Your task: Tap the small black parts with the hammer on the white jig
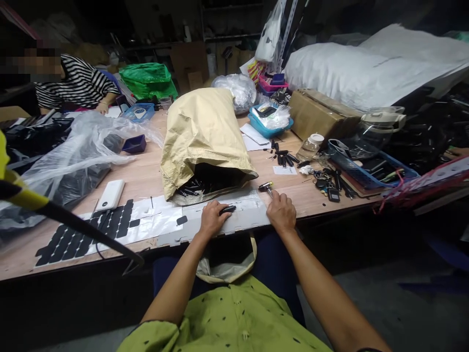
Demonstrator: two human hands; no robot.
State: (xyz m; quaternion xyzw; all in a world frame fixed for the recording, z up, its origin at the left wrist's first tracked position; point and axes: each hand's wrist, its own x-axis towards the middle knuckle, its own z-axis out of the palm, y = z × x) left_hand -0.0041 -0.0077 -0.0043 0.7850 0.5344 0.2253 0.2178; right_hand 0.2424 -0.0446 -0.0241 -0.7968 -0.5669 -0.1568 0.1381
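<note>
My left hand point(211, 218) is closed on a small black oblong piece point(227, 209), low over a grey-white board point(242, 215) at the table's front edge. My right hand point(282, 211) grips the handle of a small hammer point(266, 186), whose yellow-and-black head points up and left. Just beyond both hands lies a cream woven sack point(205, 132), its mouth toward me and many black pieces inside. Left of the board is a sheet of black rounded stickers point(84, 230); one loose black sticker point(181, 220) lies near my left hand. An open bag point(227, 275) hangs at my lap.
A white power bank point(110, 194) and clear plastic sheeting point(88, 142) lie on the left. Across the table sits a person in a striped top point(78, 80). Black parts point(284, 157), keys point(324, 183), a jar point(311, 146) and a blue basket point(373, 164) stand right. A yellow-black arm point(73, 220) crosses the left foreground.
</note>
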